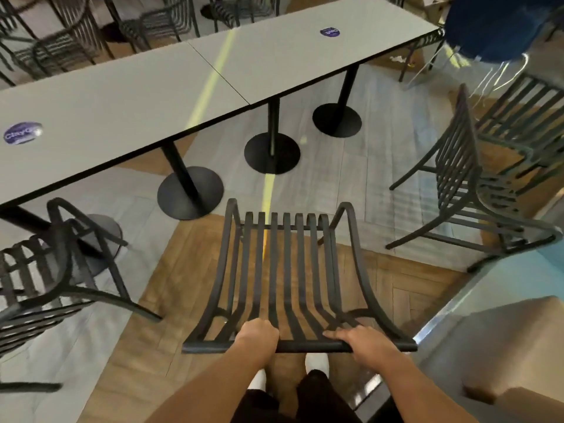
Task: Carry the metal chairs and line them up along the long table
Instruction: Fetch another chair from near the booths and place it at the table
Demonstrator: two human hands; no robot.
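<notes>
A dark metal chair [283,279] with a slatted seat and back sits right in front of the person, its seat facing the long table [128,96] and its top rail nearest the camera. The left hand [258,332] is curled over that top rail, knuckles up, gripping it left of centre. The right hand [361,340] grips the same rail right of centre, fingers wrapped over the bar and pointing left along it. Whether the chair's legs touch the floor cannot be told from this angle.

The table is grey-topped (two tops butted end to end) and runs diagonally from lower left to upper right on black posts with round bases [272,152]. A round blue sticker [22,133] lies near its left end and another [330,32] near its far end.

A second metal chair [55,270] stands at the left, close against the table's near edge. Stacked chairs [476,184] stand to the right, well apart from the table. More chairs [70,35] line the table's far side.
</notes>
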